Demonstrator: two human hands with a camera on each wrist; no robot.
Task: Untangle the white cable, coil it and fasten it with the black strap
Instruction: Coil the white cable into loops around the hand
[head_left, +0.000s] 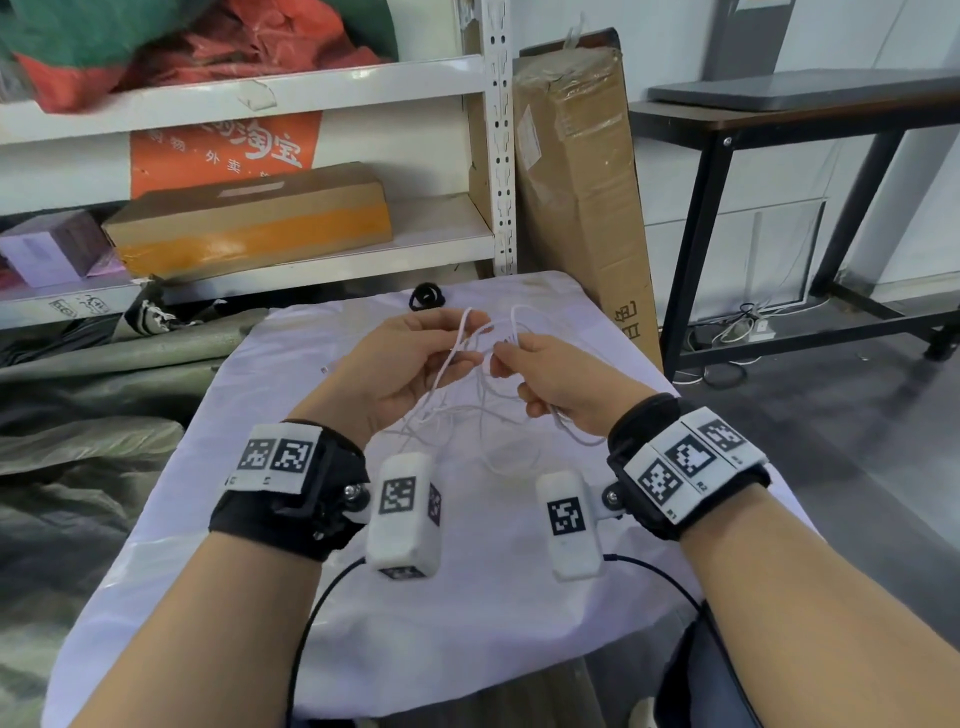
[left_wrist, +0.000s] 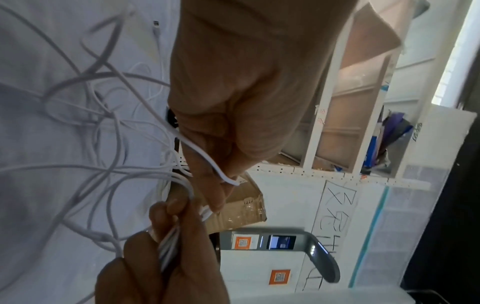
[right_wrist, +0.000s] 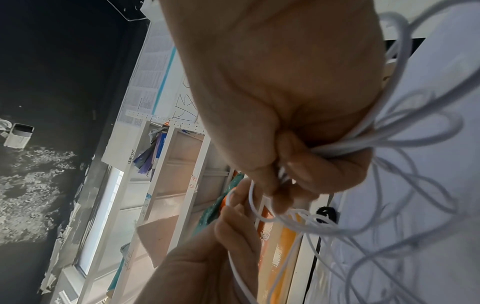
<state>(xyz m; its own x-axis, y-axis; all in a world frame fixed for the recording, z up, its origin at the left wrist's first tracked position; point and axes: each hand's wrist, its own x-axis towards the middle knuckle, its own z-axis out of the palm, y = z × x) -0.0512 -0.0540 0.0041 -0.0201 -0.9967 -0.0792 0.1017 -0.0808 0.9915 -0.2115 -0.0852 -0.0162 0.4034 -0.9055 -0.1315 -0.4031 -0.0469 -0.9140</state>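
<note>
So I've got the white cable (head_left: 470, 358) up off the table (head_left: 291, 415), above its middle: left hand (head_left: 402, 364) pinching one strand, right hand (head_left: 553, 376) curled round a bunch of loops. Black strap (head_left: 427, 296) lies at the table's far edge.

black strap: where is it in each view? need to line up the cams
Head: black strap lies at the table's far edge, beyond both hands, untouched.
Left wrist: no clear sight; a dark sliver at the left hand's edge cannot be identified.
Right wrist: lower right of centre, behind the cable loops.
Shared landmark: white cable.
</note>
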